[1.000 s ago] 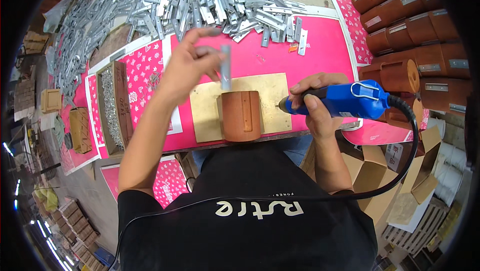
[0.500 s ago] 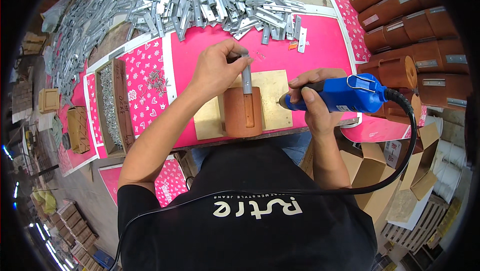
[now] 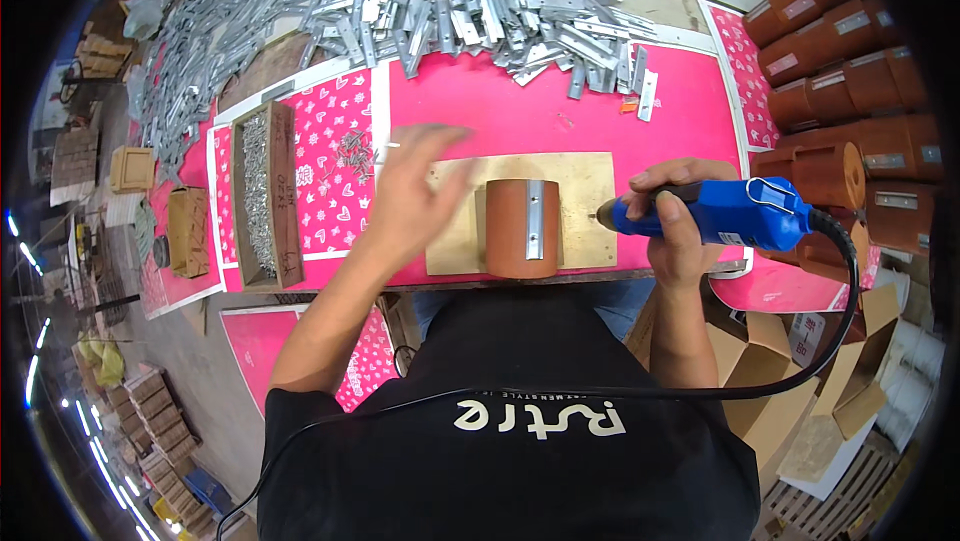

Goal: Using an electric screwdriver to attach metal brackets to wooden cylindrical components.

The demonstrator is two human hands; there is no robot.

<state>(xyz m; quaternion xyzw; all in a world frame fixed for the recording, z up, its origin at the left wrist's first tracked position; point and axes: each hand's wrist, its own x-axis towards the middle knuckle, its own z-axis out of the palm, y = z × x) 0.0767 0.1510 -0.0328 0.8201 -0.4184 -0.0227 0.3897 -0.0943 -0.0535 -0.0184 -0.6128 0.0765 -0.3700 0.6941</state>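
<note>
My right hand [image 3: 672, 211] is wrapped round a blue electric screwdriver [image 3: 735, 213] with a black cord, its tip pointing left. The tip is just right of a brown cylinder [image 3: 506, 231] lying on a wooden board [image 3: 590, 196]. A silver metal strip [image 3: 535, 221] with two visible holes is seated along the groove in the cylinder's top. My left hand [image 3: 420, 196] is in the air left of the cylinder, blurred by motion. Its fingers and thumb are apart, with nothing seen between them. Past it, a small heap of loose screws [image 3: 355, 154] lies on the patterned pink sheet.
A wooden tray [image 3: 285, 191] of screws stands at the left. Across the back spreads a large pile of metal strips [image 3: 480, 11]. Brown cylinders [image 3: 840, 81] with strips are stacked at the right. Open cardboard boxes [image 3: 770, 341] are at the lower right, near the cord [image 3: 850, 311].
The strip has gone from upright in my left fingers to lying flat in the cylinder's groove. My left hand has let go and moved left. The screwdriver stays right of the cylinder.
</note>
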